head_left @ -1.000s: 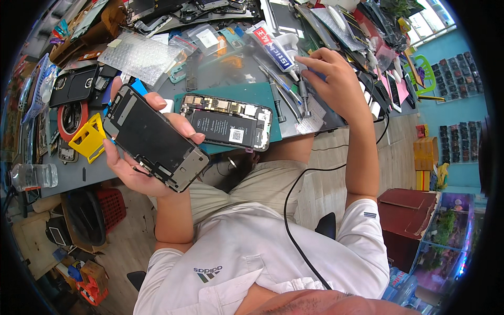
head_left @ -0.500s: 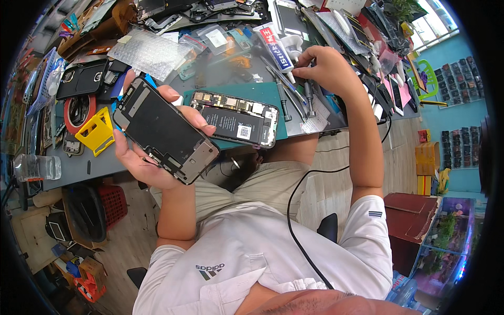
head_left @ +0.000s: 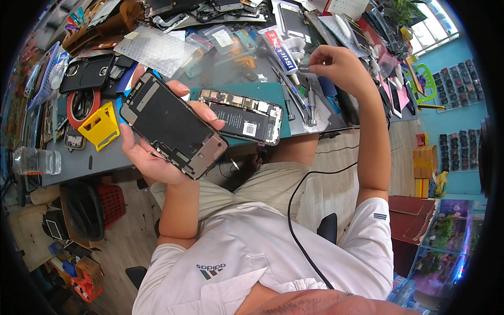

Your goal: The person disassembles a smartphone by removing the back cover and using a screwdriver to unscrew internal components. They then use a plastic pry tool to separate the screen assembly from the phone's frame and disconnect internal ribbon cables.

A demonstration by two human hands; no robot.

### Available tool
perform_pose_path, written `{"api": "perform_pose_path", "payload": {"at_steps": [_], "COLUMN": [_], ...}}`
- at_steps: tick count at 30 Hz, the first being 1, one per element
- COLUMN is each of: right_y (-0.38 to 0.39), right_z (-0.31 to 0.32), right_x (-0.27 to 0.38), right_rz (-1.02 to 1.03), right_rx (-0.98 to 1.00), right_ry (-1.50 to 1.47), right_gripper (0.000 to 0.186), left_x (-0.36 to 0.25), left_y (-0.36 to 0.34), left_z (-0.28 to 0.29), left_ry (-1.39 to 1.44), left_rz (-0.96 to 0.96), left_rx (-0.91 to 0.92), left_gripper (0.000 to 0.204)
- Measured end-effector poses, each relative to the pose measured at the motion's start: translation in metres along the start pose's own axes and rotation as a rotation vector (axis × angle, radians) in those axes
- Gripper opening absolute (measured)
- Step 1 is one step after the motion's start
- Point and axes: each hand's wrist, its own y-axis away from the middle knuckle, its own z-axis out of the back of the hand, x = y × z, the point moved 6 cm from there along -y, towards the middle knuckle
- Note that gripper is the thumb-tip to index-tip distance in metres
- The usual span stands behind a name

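A phone screen assembly (head_left: 173,123), its dark back turned up, is gripped by its edges in my left hand (head_left: 152,163). Just right of it, an opened phone body (head_left: 239,118) with its battery and circuit board exposed lies on a green mat (head_left: 273,94). My right hand (head_left: 341,68) hovers over the bench with thumb and forefinger pinched together. Something small and dark shows at those fingertips, too small to name. Close beside them lies a white, red and blue tube (head_left: 282,52), its nozzle toward me. Screwdrivers (head_left: 312,102) and tweezers (head_left: 294,94) lie below the right hand.
Bubble wrap (head_left: 157,47) and plastic bags (head_left: 226,39) cover the back of the bench. On the left are a yellow plastic stand (head_left: 100,128), a red tape roll (head_left: 81,107) and a clear bottle (head_left: 37,160). A black cable (head_left: 299,189) runs across my lap.
My right hand has shifted slightly right, away from the tube's nozzle, and the small dark thing now shows at its fingertips. The left hand still holds the screen; the whole view has shifted a little.
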Motion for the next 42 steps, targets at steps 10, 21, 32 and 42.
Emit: {"api": "perform_pose_path", "payload": {"at_steps": [10,21,32,42], "right_y": [0.015,0.082,0.131,0.119], "right_z": [0.02,0.013,-0.086,-0.102], "right_x": [-0.006,0.025,0.145,0.158], "right_rz": [0.049,0.064,0.073,0.274], "right_rx": [-0.372,-0.455,-0.112,-0.127], "right_ry": [-0.097,-0.617,-1.052,-0.838], "right_gripper": [0.02,0.026,0.022,0.02], "left_x": [0.002,0.005,-0.003,-0.007], "left_y": [0.0,0.001,0.007,0.006], "left_z": [0.0,0.014,0.004,-0.004], "left_ry": [-0.004,0.045,-0.079,-0.13], "left_rz": [0.002,0.039,-0.271,-0.272], "left_rx": [-0.009,-0.031,-0.097,-0.153], "left_gripper": [0.078,0.075,0.077,0.077]}}
